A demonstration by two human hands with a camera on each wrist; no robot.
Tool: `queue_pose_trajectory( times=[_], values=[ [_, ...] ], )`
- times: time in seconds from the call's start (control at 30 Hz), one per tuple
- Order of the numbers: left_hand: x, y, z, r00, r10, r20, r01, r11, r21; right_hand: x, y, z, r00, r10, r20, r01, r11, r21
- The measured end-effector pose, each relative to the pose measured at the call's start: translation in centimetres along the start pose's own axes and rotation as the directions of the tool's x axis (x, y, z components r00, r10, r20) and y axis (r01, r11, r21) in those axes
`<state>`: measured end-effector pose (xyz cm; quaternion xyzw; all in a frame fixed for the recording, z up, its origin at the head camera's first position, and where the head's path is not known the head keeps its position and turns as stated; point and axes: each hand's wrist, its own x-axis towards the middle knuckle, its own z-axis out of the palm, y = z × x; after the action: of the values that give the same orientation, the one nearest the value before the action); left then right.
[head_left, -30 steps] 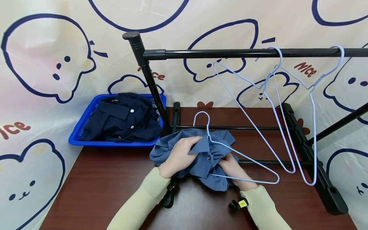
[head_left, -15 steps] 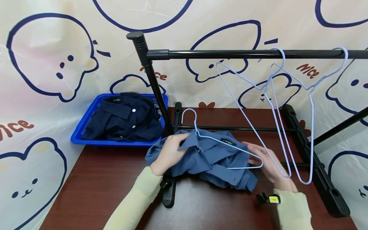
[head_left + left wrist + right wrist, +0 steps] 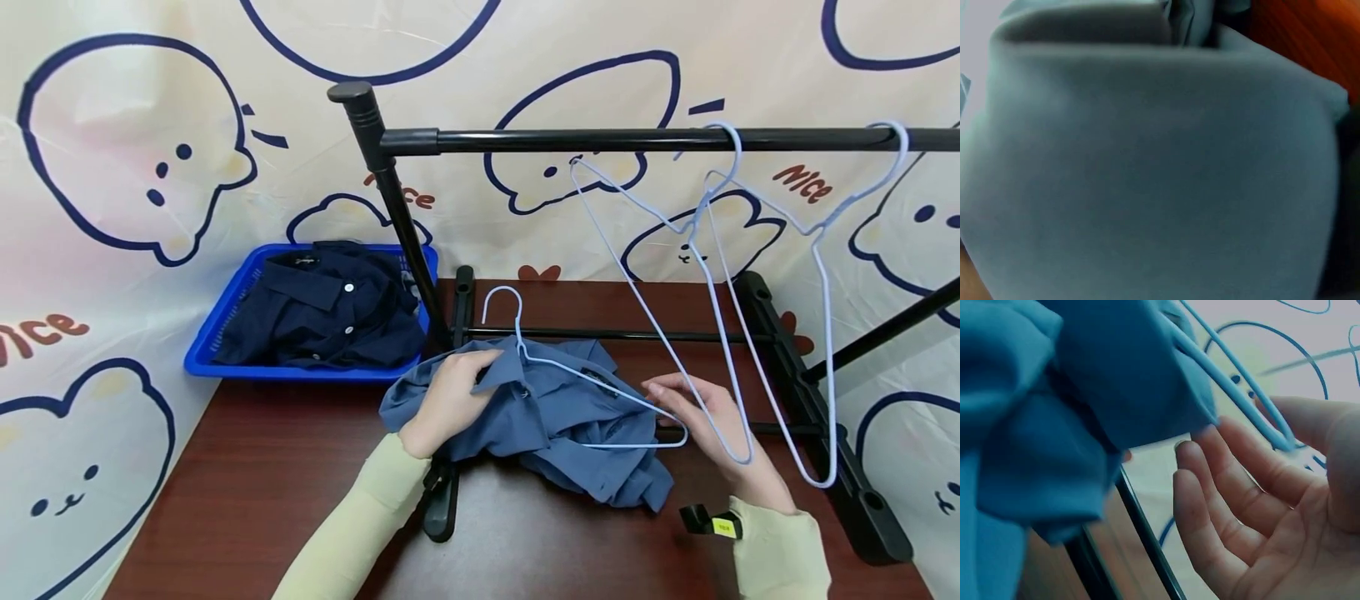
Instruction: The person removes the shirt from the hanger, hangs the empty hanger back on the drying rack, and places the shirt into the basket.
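A crumpled blue-grey shirt lies bunched above the table in the head view. My left hand grips it near the collar, fingers partly hidden by the cloth. A light-blue hanger is partly in the shirt, its hook standing up and its right end sticking out. Beside that end is my right hand. In the right wrist view the hand has loosely bent fingers, with the hanger tip between thumb and index finger and the shirt's edge at the fingertips. Shirt cloth fills most of the left wrist view.
A black rack bar spans the top, with two light-blue hangers on it; one hanger hangs in front of the right hand. Left of the rack's post, a blue basket holds a dark navy shirt. The brown tabletop lies below.
My right hand has come out from under the shirt and moved right to the hanger's end. The hanger and the shirt's right part shifted; the left hand keeps its grip.
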<state>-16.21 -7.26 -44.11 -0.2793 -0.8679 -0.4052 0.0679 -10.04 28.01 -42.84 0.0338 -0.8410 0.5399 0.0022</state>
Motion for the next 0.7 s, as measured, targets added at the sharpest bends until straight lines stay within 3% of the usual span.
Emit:
queue_pose_trajectory(
  times=[0.2,0.4,0.7],
  values=[
    [0.1,0.2,0.4,1.000,-0.005,-0.003,0.005,1.000,-0.016,0.2,-0.6,1.5,0.999,-0.036,-0.030,0.031,0.990,-0.141],
    [0.3,0.4,0.6,1.000,-0.018,-0.002,0.018,1.000,-0.017,0.3,-0.5,2.0,0.987,-0.159,-0.032,0.152,0.975,-0.164],
    [0.1,0.3,0.4,1.000,-0.002,0.007,0.002,1.000,-0.009,0.0,-0.3,1.1,0.975,-0.191,-0.110,0.170,0.970,-0.176]
  ],
)
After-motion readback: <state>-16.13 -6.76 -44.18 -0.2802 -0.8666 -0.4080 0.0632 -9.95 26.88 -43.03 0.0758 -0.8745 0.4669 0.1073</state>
